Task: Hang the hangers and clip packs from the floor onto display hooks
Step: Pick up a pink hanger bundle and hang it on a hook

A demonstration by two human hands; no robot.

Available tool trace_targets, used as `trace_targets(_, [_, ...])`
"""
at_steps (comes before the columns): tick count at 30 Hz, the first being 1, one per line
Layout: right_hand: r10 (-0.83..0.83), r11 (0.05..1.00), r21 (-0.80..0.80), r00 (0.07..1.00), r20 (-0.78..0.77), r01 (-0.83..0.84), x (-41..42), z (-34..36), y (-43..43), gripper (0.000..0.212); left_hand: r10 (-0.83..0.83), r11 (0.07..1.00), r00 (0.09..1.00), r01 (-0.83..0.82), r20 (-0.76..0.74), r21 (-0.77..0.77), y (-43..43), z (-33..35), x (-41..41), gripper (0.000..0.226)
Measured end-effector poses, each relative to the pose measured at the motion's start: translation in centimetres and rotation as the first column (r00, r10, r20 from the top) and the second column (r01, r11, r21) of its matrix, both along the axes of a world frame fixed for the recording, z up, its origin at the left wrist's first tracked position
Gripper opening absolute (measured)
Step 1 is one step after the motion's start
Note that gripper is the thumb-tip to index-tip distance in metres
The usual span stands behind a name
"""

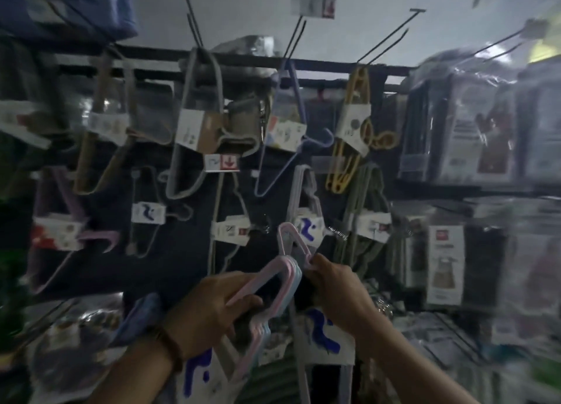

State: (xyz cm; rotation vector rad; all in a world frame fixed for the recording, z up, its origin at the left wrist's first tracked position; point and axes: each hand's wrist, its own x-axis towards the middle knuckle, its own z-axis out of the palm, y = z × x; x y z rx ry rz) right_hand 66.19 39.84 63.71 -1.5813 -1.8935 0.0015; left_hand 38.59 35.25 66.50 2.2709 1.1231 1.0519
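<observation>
Low in the middle of the frame, both hands hold a pack of pastel hangers (280,277), pink on the outside with pale blue behind. The left hand (209,309) has its fingers (246,302) curled round the sloping shoulder of the pack. The right hand (337,291) has its fingers clenched on the pack just below the pink hook loop, which stands up above both hands. A brown bracelet (170,347) sits on the left wrist.

The pack is raised in front of a dark display panel (121,185), just before a white hanger pack (305,197) whose card carries a blue mark. Whether the two touch cannot be told (the whole view is smeared by motion).

Long wire display hooks (296,36) jut out across the top of the frame. From the rail below them hang a grey hanger pack (194,124) at upper centre, a lilac hanger pack (287,130) to its right, and yellow hangers (349,121) further right. A small price tag (223,163) with a red arrow sits below the grey pack. Green hangers (365,221) hang right of centre, and clear-bagged goods (473,130) fill the right side.
</observation>
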Motion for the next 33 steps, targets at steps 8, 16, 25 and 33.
trace_targets(8, [-0.036, 0.994, 0.100, 0.998, 0.054, 0.030, 5.9, 5.1, 7.9, 0.005, 0.035, 0.995, 0.993, -0.025, -0.111, 0.096, 8.7, 3.4, 8.2, 0.037])
trace_targets(16, [-0.074, 0.963, 0.266, 0.991, 0.113, 0.042, 7.3, 9.9, 11.7, 0.022, 0.000, 0.985, 0.979, 0.035, -0.206, 0.167, 11.4, 7.0, 11.6, 0.039])
trace_targets(25, [-0.080, 0.883, 0.468, 0.994, 0.069, 0.039, 7.5, 8.2, 12.5, 0.029, -0.014, 0.967, 0.963, 0.082, -0.267, 0.243, 14.2, 6.6, 12.0, 0.033])
trace_targets(33, [-0.128, 0.869, 0.483, 0.992, 0.009, 0.108, 7.9, 5.4, 14.7, 0.036, -0.006, 0.954, 0.955, 0.094, -0.296, 0.283, 15.1, 6.6, 12.3, 0.049])
